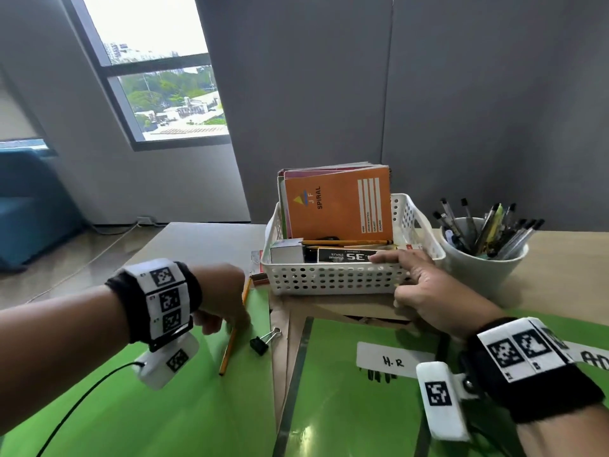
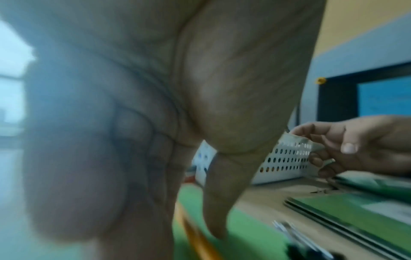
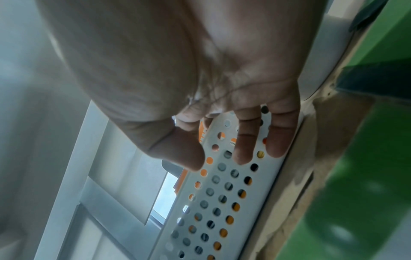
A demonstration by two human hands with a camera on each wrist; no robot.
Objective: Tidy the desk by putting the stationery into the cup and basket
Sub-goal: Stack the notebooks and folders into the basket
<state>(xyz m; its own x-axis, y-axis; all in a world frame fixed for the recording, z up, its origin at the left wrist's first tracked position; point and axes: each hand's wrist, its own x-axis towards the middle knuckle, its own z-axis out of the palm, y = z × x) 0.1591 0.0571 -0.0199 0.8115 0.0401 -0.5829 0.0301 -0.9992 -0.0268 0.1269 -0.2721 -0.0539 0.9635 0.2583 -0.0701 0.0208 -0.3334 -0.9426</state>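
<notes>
Right hand grip: the right hand [image 1: 425, 291] is held against the near right corner of the basket [image 1: 336, 278]; the thumb is laid over the rim and the fingers [image 3: 244, 147] are pressed nearly straight on the perforated wall, so nothing is enclosed.
Left hand grip: the left hand [image 1: 224, 298] is lowered over the upper part of the pencil [image 1: 230, 344], fingers curled downward; whether the pencil is already pinched cannot be told, since the fingertips are hidden in the head view and the left wrist view is blurred.
Pencil position: it lies on the green folder [image 1: 131, 407], left of the basket.
Long axis: it runs from near the basket's left corner toward the person, slightly tilted.
Nearer hand: the left, judged directly above it; the right is well apart.
Binder clip [image 1: 262, 341]: just right of the pencil, still loose on the desk.
Cup [image 1: 484, 268]: right of the basket, already filled with pens.
Basket contents: notebooks, a staples box [image 1: 346, 257], pencils.
Coming move: a lift and a carry rightward is judged likely.
</notes>
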